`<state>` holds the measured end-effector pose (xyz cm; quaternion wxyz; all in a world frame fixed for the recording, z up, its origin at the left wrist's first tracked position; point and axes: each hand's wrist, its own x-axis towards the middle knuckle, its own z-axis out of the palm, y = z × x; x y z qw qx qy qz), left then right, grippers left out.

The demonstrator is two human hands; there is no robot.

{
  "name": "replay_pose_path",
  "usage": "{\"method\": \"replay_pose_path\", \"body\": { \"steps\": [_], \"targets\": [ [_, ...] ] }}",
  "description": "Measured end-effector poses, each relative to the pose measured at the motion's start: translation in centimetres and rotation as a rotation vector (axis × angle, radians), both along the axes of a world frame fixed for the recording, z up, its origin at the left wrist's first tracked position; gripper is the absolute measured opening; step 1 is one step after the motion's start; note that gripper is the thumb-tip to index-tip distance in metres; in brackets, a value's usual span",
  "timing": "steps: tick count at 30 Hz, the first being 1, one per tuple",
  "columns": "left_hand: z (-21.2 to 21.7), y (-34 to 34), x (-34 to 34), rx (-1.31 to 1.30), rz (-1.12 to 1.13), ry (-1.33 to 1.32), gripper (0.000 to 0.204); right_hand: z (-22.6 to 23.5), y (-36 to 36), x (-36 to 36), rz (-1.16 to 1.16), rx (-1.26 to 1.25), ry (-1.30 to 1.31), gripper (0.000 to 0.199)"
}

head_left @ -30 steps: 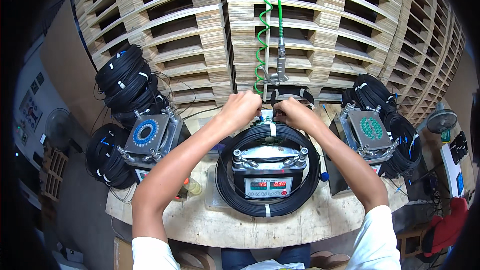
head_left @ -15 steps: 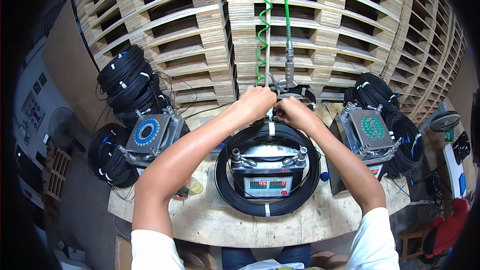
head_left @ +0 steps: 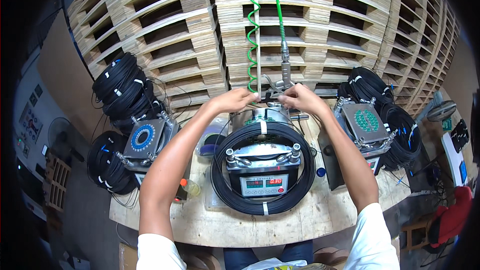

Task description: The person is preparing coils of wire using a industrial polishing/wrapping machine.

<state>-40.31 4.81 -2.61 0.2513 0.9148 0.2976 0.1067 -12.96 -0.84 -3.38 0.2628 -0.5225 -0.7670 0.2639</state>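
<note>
A ring-shaped coil of black cable [head_left: 220, 190] with white ties leans around the front of a benchtop machine [head_left: 265, 186], which has a lit red and green display. Behind the coil's upper rim shows the machine's metal plate with green fittings [head_left: 262, 115]. My left hand [head_left: 239, 100] is over the plate's far left side, fingers pinched together; what they hold is too small to make out. Over the far right side is my right hand [head_left: 302, 99], its fingertips pinched beside a metal knob [head_left: 274, 104]. Anything in them is hidden.
Similar machines stand left [head_left: 145, 140] with blue fittings and right [head_left: 367, 122] with green ones. Black cable coils are piled at far left [head_left: 122, 85] and far right [head_left: 400, 140]. An air gun [head_left: 285, 67] hangs from a green hose before stacked pallets [head_left: 295, 25]. A small bottle [head_left: 191, 187] stands left.
My hands have moved apart from their meeting point above the coil, the left one going left. The plate with green fittings now shows between them. The machine's display reads differently.
</note>
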Motion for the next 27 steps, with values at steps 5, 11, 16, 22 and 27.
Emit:
{"method": "replay_pose_path", "body": {
  "steps": [5,11,16,22,27],
  "targets": [
    [-2.1,0.3,1.0,-0.249,0.049,0.021,0.070,-2.2,2.5,1.5,-0.164,0.109,-0.222,0.046],
    [-2.3,0.9,1.0,-0.333,0.110,-0.032,0.074,-0.8,5.7,-3.9,-0.255,-0.198,-0.471,0.078],
    [-2.3,1.4,1.8,-0.355,0.098,-0.013,0.074,-3.2,10.5,-1.6,-0.353,-0.433,-0.292,0.047],
    [-2.3,0.8,0.8,-0.369,0.131,-0.027,0.071,-4.0,8.6,0.8,-0.351,-0.517,0.117,0.037],
    [-2.4,1.0,0.7,-0.416,0.101,-0.070,0.061,-5.9,6.5,2.3,-0.386,-0.499,0.502,0.031]
  ]
}}
